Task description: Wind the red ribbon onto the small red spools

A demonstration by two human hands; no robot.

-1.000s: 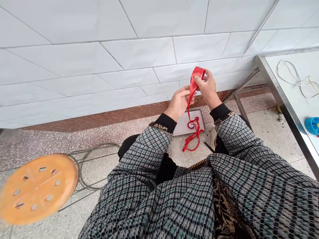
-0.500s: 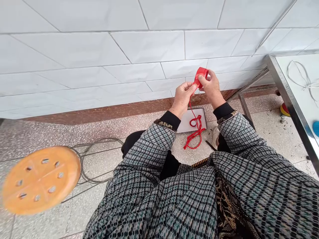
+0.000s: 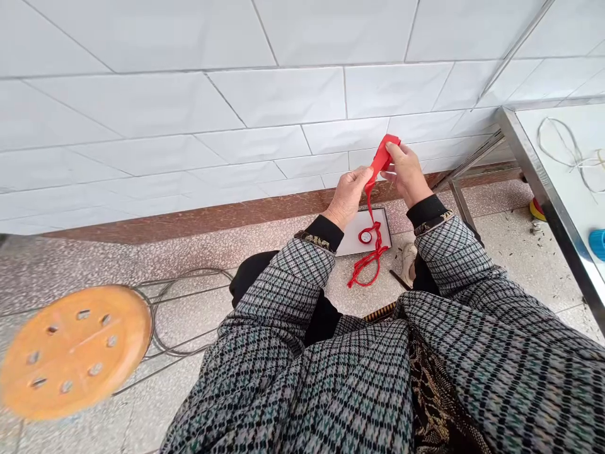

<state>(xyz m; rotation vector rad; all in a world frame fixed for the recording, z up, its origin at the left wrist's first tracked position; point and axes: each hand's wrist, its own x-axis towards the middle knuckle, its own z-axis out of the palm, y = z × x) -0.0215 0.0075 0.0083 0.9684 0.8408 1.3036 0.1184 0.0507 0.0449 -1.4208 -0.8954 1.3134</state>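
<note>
L hand [image 3: 347,195] & R hand [image 3: 407,173] both out in front, forearms angled fwd and in, R a bit higher, hands near each other. L thumb + fingers pinch the red ribbon [image 3: 380,159] at its lower end; R thumb presses its upper part, fingers curled round behind. Ribbon slants betw. the two, up in front of the wall [image 3: 293,94]; narrow tail hangs from L pinch to the tray below.

White tray [image 3: 352,238] w/ dark rim on floor, L side partly hidden by L wrist/cuff. On it: small red-rimmed roll [image 3: 365,236]; knotted red strands [image 3: 377,253] lie over its near edge onto floor. Just R of that, dark stick [image 3: 399,279] next to a shoe [image 3: 409,261].

Farther R: metal-edged table [image 3: 543,183] w/ pale cable [image 3: 574,154] & blue item [image 3: 598,243], cut off by frame. Far L: orange stool [image 3: 75,350], on its side, wire legs twd L knee.
</note>
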